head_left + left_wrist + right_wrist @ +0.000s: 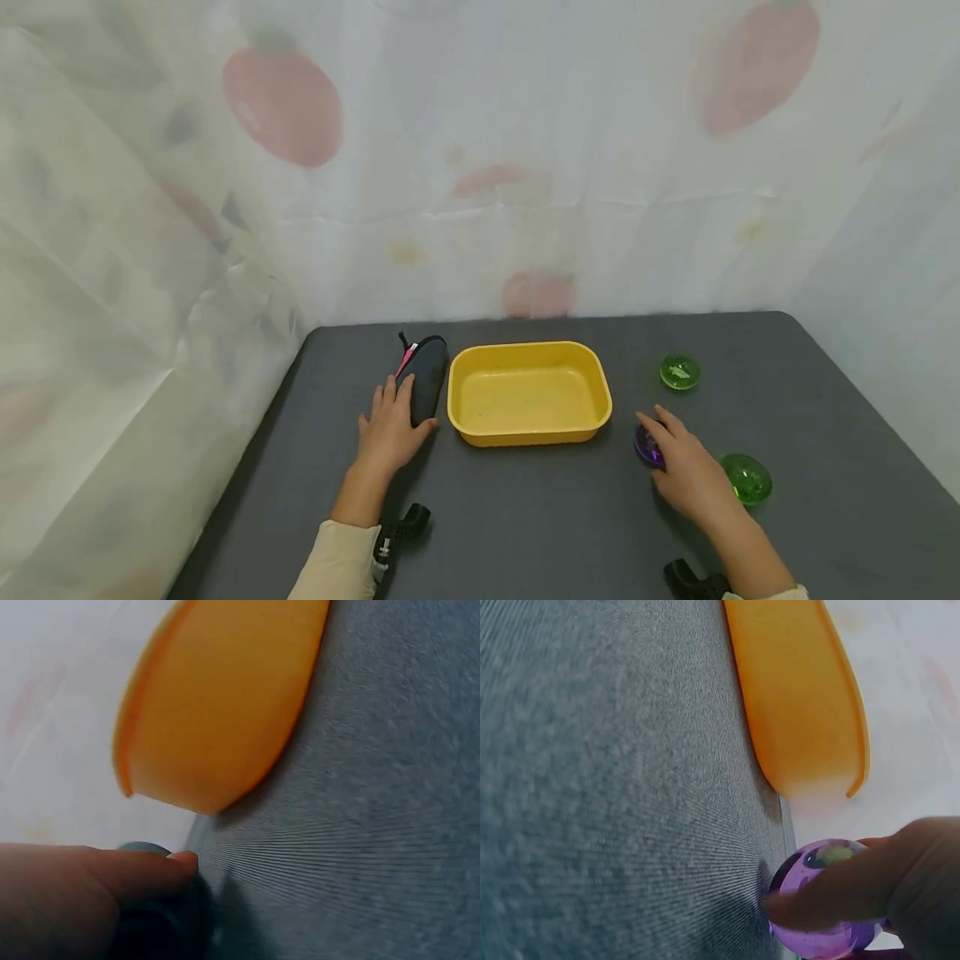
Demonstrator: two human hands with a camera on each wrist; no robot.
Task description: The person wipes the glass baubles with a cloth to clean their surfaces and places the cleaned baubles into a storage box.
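Grey table [525, 517], left hand [390, 429] gripping dark pouch [425, 377] lying lengthwise pointing away, right hand [686, 471] pinching purple ball [647, 446]

A dark grey worktop [525, 517] with a fine woven texture fills the lower part of the scene, its far corners rounded. Behind it and along both sides hangs a thin white curtain [480, 167], creased and printed with large, faded red strawberry shapes. Soft, even light comes through the fabric, leaving only faint shadows.
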